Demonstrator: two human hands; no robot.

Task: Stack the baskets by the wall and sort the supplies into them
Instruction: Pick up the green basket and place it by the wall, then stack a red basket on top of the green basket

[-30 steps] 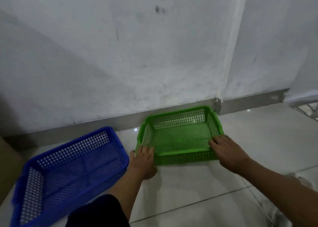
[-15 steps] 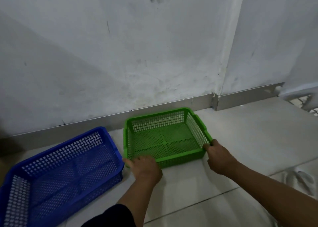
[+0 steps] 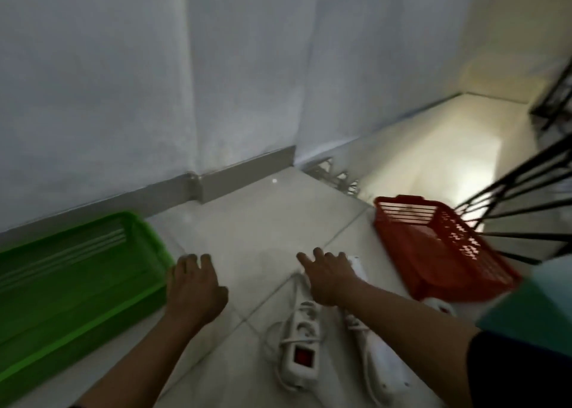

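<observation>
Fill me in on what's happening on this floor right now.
A person is crouched by the wall sorting baskets. Both hands are empty and open: the left hand hovers just off the near corner of the green basket, which sits by the baseboard, and the right hand reaches out above two white power strips lying on the tiles. A red basket waits to the right, near a black railing. Nothing is stacked or filled yet in view.
</observation>
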